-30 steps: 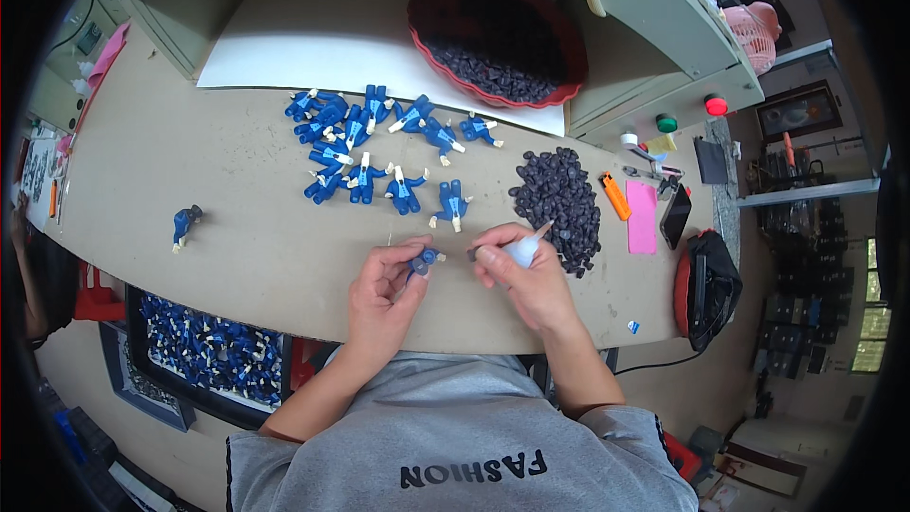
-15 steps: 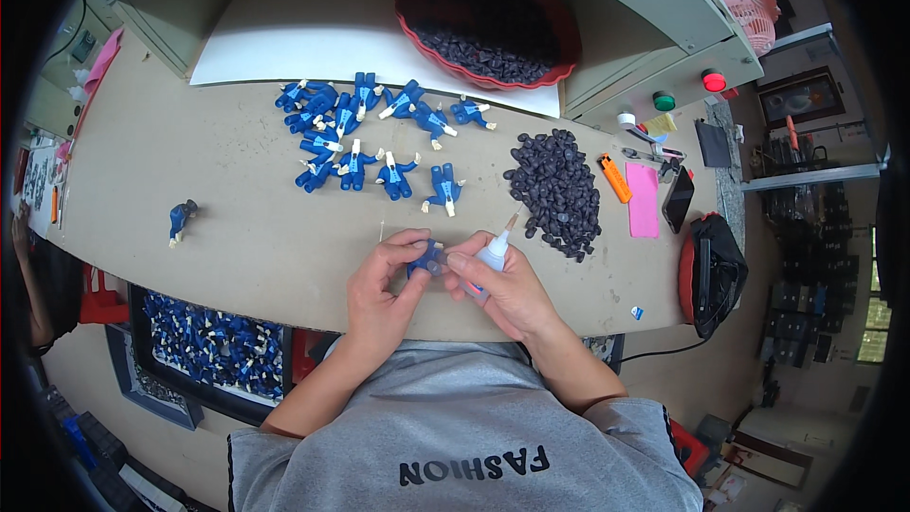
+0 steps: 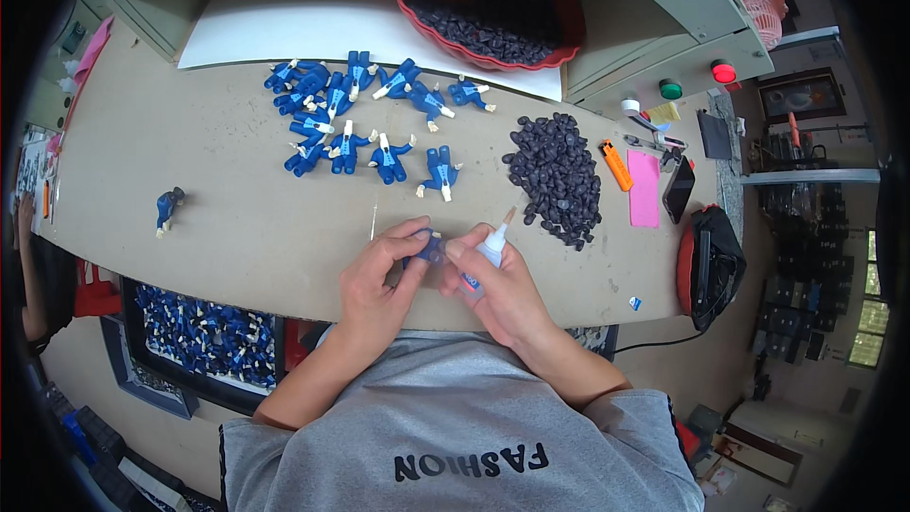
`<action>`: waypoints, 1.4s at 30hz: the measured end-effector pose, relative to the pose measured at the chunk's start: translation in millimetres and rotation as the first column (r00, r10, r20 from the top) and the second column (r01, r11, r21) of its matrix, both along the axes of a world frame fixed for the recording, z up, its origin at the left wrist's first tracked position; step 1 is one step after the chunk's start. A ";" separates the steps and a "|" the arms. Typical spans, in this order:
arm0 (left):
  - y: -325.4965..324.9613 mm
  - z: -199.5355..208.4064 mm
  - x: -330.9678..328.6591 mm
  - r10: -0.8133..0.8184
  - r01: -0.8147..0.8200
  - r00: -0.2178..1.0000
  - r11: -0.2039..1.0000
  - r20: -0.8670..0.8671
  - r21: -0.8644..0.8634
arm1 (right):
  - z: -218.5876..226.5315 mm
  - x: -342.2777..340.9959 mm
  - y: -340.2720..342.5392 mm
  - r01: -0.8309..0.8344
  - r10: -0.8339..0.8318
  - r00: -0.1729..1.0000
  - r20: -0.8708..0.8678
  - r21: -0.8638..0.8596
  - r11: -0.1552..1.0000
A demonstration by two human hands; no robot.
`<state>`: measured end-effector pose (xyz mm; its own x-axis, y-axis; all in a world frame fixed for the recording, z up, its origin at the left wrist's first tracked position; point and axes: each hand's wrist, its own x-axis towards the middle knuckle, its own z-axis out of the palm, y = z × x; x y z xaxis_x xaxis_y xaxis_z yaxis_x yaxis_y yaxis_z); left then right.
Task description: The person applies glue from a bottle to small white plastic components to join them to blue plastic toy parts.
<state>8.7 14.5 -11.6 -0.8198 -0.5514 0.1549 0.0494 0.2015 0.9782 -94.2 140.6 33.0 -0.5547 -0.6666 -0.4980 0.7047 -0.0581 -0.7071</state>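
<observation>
My left hand (image 3: 381,277) pinches a small blue toy figure (image 3: 430,250) over the near part of the table. Close beside it, my right hand (image 3: 507,299) grips a white squeeze bottle (image 3: 486,264) whose thin brownish nozzle points up and away. The right fingertips are near the figure; whether they touch it is hard to make out. Beyond my hands lie several blue figures (image 3: 349,147) with cream-coloured parts, grouped on the table. Dark, glossy small pieces (image 3: 555,180) form a pile to their right. One darker-topped figure (image 3: 169,210) lies alone at the left.
At the back, a red scalloped basin (image 3: 403,14) holds more dark pieces. An orange cutter (image 3: 616,165), pink paper (image 3: 644,188), a phone (image 3: 678,188) and a black-and-red bag (image 3: 713,261) line the right side. A black tray (image 3: 133,332) of blue figures sits lower left. Another person's arm (image 3: 34,284) shows at far left.
The view has shifted slightly, moving the table's contents a little up and left. Both hands stay close together, still holding the figure and the bottle.
</observation>
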 end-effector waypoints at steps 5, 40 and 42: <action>-3.9 1.0 -5.7 -0.004 0.004 1.000 1.000 0.001 -0.019 | -1.0 -5.5 -4.6 -0.003 0.009 0.993 -0.115 0.049 0.999; -14.9 14.7 -6.0 -0.193 0.196 0.980 0.943 -0.037 0.268 | 9.8 -33.3 -14.7 0.082 0.190 -0.202 -0.961 0.176 0.981; -22.7 14.6 -1.0 -0.017 0.013 0.999 0.989 0.028 0.144 | 5.0 -29.2 -25.9 0.033 0.201 -0.167 -0.965 0.198 0.980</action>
